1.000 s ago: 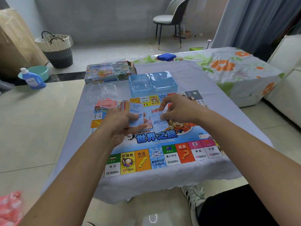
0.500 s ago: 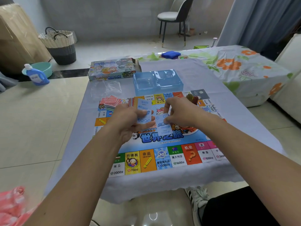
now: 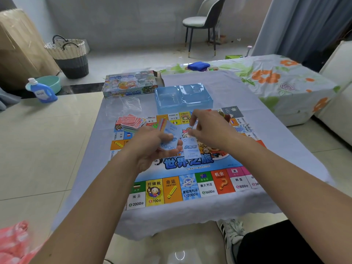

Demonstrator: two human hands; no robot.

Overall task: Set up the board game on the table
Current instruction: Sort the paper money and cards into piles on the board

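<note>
The colourful game board [image 3: 182, 187] lies open on the cloth-covered table [image 3: 266, 130]. Above its middle, my left hand [image 3: 152, 145] holds a stack of play-money notes [image 3: 168, 135] with a light blue one on top. To the right of the stack, my right hand [image 3: 207, 128] pinches a single blue note [image 3: 190, 148] that hangs down from its fingers. A loose pile of red cards [image 3: 130, 121] rests on the board's far left corner.
A clear blue plastic tray [image 3: 182, 98] and the game box [image 3: 131, 82] sit at the table's far side, with clear plastic wrap [image 3: 123, 105] beside them. A flower-patterned covered table [image 3: 276, 80] stands right; a basket [image 3: 68, 54], a detergent bottle [image 3: 41, 91] and a chair [image 3: 205, 20] are on the floor.
My right hand has drawn a single blue note off the stack and moved it slightly right and down. The left hand keeps holding the stack.
</note>
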